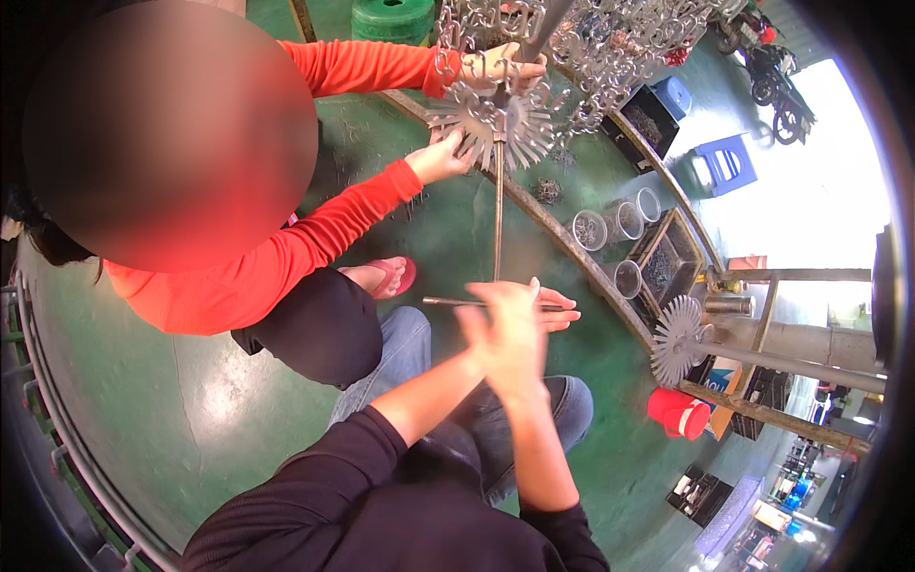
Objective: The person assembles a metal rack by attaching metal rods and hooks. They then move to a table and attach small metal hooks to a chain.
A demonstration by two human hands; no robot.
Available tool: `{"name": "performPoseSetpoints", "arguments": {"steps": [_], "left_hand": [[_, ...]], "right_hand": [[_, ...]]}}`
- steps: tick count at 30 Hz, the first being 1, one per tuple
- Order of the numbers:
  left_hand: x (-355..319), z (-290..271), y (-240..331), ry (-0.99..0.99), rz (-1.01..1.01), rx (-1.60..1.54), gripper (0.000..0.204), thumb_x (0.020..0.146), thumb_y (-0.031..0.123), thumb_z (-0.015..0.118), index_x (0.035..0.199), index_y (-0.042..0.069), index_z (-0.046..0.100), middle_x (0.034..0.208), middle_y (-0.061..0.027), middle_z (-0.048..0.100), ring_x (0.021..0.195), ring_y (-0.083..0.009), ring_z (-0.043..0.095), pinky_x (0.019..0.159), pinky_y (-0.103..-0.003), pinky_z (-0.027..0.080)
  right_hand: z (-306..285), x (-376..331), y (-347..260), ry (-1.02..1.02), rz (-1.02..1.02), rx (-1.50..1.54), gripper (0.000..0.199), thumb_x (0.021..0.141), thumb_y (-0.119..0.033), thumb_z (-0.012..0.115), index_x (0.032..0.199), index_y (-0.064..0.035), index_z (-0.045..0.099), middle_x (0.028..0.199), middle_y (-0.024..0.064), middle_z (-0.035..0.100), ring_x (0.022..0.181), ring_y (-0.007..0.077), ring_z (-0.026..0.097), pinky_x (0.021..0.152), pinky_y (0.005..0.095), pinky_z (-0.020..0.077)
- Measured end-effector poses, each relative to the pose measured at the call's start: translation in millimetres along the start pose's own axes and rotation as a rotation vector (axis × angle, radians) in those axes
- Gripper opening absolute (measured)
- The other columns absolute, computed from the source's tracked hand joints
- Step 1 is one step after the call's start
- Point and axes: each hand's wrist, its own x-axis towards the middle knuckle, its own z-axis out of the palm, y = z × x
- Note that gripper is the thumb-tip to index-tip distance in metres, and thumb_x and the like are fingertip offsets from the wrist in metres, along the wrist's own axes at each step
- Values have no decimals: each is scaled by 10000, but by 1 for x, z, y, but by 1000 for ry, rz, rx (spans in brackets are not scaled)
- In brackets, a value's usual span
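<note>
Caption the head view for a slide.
Two hands overlap at a crossbar; a co-worker's hand touches a toothed disc.

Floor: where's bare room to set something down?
Widest bare patch of floor: between the left railing and the co-worker's trousers. Another: between the wearer's right knee and the red bucket. Crowded: beyond the wooden rail, with cups and tray, and around the chains.

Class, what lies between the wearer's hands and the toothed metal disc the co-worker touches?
In the head view, a slim metal rod spans between the wearer's hands and the toothed metal disc, over green floor.
</note>
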Motion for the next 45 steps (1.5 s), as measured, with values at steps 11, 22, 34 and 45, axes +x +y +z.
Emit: {"name": "performPoseSetpoints", "arguments": {"steps": [11,22,34,45], "left_hand": [[-16,15,29,-264,-120,-476,503,997,402,375,1033,-33,627,1085,-223,641,1001,-349,644,838,-409,570],[-26,27,41,-276,-190,-601,496,971,433,441,1103,-15,605,1083,-214,643,968,-323,661,782,-392,588],[-30,29,49,-159,-213,-354,451,964,404,480,1077,-17,597,1100,-207,630,984,-300,655,794,-370,587],[-21,19,38,-146,-146,-224,437,971,397,471,1124,-4,555,1108,-179,629,978,-287,656,829,-366,568]], "right_hand": [[48,25,111,-39,649,1643,393,971,-219,480,1300,-4,477,1206,170,570,1043,293,586,918,372,482],[32,84,70,-453,446,1665,482,984,-231,491,1409,-51,351,987,87,575,821,178,603,740,330,532],[-16,88,75,-560,438,1159,502,966,-247,527,1394,-30,380,1224,183,573,1069,274,613,872,363,514],[-106,77,-7,-355,71,-307,322,876,-211,592,1142,-31,613,1023,177,659,907,311,658,778,395,512]]}}
